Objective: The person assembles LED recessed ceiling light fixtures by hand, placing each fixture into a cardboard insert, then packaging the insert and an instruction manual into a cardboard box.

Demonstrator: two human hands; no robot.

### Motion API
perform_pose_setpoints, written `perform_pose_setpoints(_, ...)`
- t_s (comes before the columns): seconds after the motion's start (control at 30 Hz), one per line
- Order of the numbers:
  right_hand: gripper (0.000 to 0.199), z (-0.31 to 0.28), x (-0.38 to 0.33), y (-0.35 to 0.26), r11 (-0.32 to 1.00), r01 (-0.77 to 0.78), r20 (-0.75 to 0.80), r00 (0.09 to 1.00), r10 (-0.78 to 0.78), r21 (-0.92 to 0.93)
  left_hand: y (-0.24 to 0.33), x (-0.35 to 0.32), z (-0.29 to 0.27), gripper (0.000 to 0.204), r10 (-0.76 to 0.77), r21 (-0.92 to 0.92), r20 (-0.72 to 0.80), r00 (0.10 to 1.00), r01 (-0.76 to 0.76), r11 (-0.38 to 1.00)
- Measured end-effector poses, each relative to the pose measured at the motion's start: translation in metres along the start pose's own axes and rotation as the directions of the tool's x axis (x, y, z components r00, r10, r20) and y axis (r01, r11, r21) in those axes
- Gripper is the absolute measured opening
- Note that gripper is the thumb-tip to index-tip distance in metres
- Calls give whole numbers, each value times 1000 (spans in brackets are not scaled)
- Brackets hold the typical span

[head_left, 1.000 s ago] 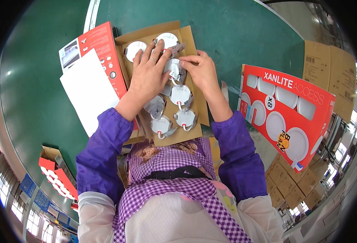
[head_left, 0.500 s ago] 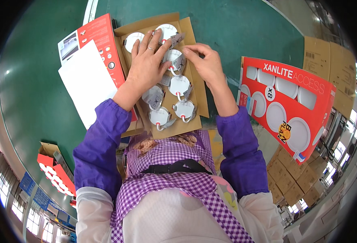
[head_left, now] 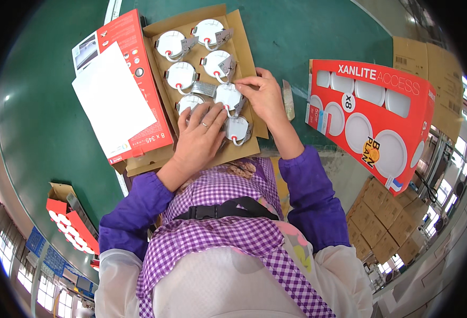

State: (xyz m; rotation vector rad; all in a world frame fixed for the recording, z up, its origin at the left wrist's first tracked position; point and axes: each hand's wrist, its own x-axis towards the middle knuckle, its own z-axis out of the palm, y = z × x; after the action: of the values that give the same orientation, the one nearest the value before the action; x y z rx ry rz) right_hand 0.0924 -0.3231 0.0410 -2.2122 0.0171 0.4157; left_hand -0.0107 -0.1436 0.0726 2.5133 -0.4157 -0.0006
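An open cardboard box (head_left: pixel 246 45) holds several round white downlights, each with a short white cable and a silver tag. My left hand (head_left: pixel 201 132) lies palm down over the downlights at the near left, its fingers stretched and covering part of them. At the box's right side, the thumb and forefinger of my right hand (head_left: pixel 265 98) pinch together beside a downlight (head_left: pixel 228 96) in the right row. What sits between those fingertips, if anything, is too small to make out. Farther up, another downlight (head_left: pixel 171 43) is uncovered at the far left.
White sheets (head_left: pixel 114 100) lie on the box's red printed lid (head_left: pixel 156 130). A red retail package (head_left: pixel 329 130) stands at right, with brown cartons (head_left: pixel 429 79) behind. A narrow pale item (head_left: pixel 288 100) lies on the green table (head_left: pixel 37 122). Another red box (head_left: pixel 71 222) sits at left.
My left hand has slid from the far downlights toward the near ones, uncovering the far rows. My right hand sits lower along the box's right side. The whole view has shifted slightly.
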Motion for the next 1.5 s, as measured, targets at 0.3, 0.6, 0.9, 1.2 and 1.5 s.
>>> perform_pose_setpoints(0.3, 19, 3, 5, -1, 987, -77, 49, 996, 71, 144, 6, 0, 10, 62, -39, 67, 116, 992, 31, 997)
perform_pose_setpoints(0.6, 21, 1, 9, 9, 991, -95, 71, 994, 88, 95, 8, -13, -13, 61, -142, -2, -58, 988, 142, 990)
perform_pose_setpoints(0.9, 21, 5, 12, 12, 980, -107, 88, 992, 93, 167, -4, -36, -14, 52, -215, -3, -20, 976, 215, 977)
perform_pose_setpoints(1.2, 20, 1, 12, 12, 986, -91, 81, 993, 81, 139, -12, -37, -7, 43, -139, -53, 33, 990, 141, 989)
perform_pose_setpoints(1.5, 14, -19, -54, -19, 989, 129, -295, 945, -144, -70, -14, -39, -9, 44, -107, -13, 74, 992, 108, 994)
